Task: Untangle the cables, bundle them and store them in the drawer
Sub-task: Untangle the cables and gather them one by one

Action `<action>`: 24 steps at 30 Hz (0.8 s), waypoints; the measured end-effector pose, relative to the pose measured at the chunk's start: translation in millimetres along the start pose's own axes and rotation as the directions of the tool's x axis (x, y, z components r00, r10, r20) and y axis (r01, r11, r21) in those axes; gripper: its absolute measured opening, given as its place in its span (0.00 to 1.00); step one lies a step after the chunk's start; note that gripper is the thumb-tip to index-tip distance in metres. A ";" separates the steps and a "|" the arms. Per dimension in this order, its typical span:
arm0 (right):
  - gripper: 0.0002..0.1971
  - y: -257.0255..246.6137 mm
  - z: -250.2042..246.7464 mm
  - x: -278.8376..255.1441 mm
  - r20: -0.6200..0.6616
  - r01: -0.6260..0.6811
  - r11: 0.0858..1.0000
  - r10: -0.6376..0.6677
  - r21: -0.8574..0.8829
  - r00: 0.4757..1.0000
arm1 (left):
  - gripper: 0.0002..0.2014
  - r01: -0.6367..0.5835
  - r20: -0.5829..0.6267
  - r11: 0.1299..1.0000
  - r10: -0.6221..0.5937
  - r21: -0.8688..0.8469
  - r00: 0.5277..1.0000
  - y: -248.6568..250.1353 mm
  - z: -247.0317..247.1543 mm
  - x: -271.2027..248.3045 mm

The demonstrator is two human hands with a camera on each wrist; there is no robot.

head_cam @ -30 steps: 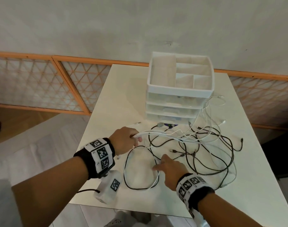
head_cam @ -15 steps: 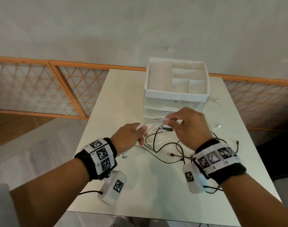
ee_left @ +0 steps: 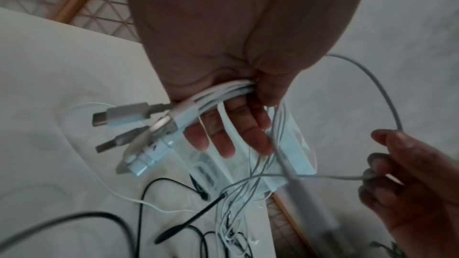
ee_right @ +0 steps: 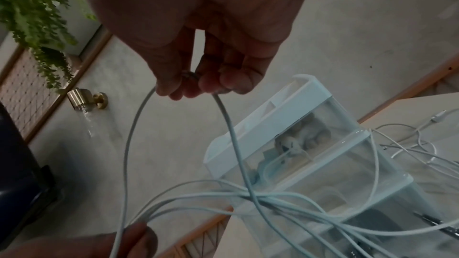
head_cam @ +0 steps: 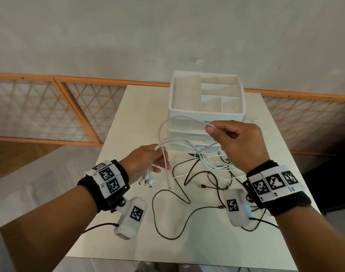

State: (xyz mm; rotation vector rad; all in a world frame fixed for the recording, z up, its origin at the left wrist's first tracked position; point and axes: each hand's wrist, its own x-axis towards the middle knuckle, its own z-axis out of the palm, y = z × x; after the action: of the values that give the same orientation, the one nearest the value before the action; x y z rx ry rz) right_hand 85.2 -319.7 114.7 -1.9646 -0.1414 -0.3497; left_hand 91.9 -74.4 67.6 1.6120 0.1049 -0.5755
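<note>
1. Head view: left hand [head_cam: 146, 163] grips a bundle of white cables [head_cam: 179, 143], raised above the table [head_cam: 128, 118]; their plug ends [head_cam: 148, 179] hang below the fist. Right hand [head_cam: 238, 142] pinches one white strand between thumb and fingers, lifted in front of the drawer unit [head_cam: 207, 114]. A loop arcs from hand to hand. Black cables [head_cam: 187, 213] lie loose on the table, tangled with white ones near the unit's base. All drawers appear pushed in; the compartmented top tray holds no cable.
2. Left wrist view: shows what the head view hides, namely the thumb clamping several white strands against the palm, with the fingers [ee_left: 223, 134] only loosely bent below. USB connectors [ee_left: 119, 115] stick out past the heel of the hand. The right hand's fingertips [ee_left: 387, 160] are at the lower right, holding the strand.
3. Right wrist view: pinch seen close; the strand enters and leaves the fingertips [ee_right: 211, 83] on both sides. White strands cross in a knot [ee_right: 258, 197] in front of the clear drawers. Only here: a hanging plant [ee_right: 32, 17] and a brass wall fitting [ee_right: 87, 99].
</note>
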 end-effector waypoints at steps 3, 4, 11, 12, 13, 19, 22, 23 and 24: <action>0.05 -0.8 1.6 0.2 0.003 0.023 0.998 -0.024 0.053 1.000 | 0.13 -0.018 0.020 0.983 0.022 -0.182 1.000 4.2 0.4 3.0; 0.04 -1.3 0.5 0.6 0.024 0.028 0.998 -0.029 0.062 0.999 | 0.14 -0.017 0.028 0.974 0.024 -0.226 0.999 4.3 -0.1 3.8; 0.04 1.5 -2.1 -4.3 0.056 0.069 0.995 -0.073 0.071 0.996 | 0.12 0.014 -0.018 0.957 -0.021 -0.289 1.000 1.4 -2.7 6.4; 0.05 0.4 -1.1 -4.9 0.051 0.067 0.995 -0.071 0.079 0.996 | 0.12 0.006 -0.022 0.961 -0.012 -0.276 1.000 1.0 -1.7 6.9; 0.04 -2.1 1.0 -5.8 0.068 0.068 0.994 -0.074 0.091 0.995 | 0.11 -0.012 -0.038 0.967 0.003 -0.256 0.999 1.3 -0.4 7.8; 0.04 -18.4 21.7 -7.8 0.135 0.164 0.981 -0.177 0.104 0.975 | 0.07 -0.108 -0.116 0.974 0.086 -0.199 0.990 7.3 12.5 13.6; 0.04 -18.6 23.0 -5.5 0.089 0.154 0.983 -0.162 0.097 0.983 | 0.08 -0.104 -0.110 0.969 0.081 -0.225 0.991 5.7 14.9 13.4; 0.05 -18.0 22.0 -5.3 0.070 0.146 0.985 -0.153 0.092 0.986 | 0.08 -0.093 -0.105 0.967 0.070 -0.237 0.992 5.4 15.4 12.0; 0.05 -16.9 20.6 -4.8 0.044 0.136 0.987 -0.140 0.087 0.989 | 0.09 -0.082 -0.094 0.965 0.060 -0.248 0.994 4.7 15.5 10.5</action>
State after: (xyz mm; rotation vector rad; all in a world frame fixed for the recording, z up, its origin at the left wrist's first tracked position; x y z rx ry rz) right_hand 80.0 -293.7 120.3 -1.8858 -0.3212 -0.3790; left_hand 98.2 -92.6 67.2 1.3867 0.1770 -0.4193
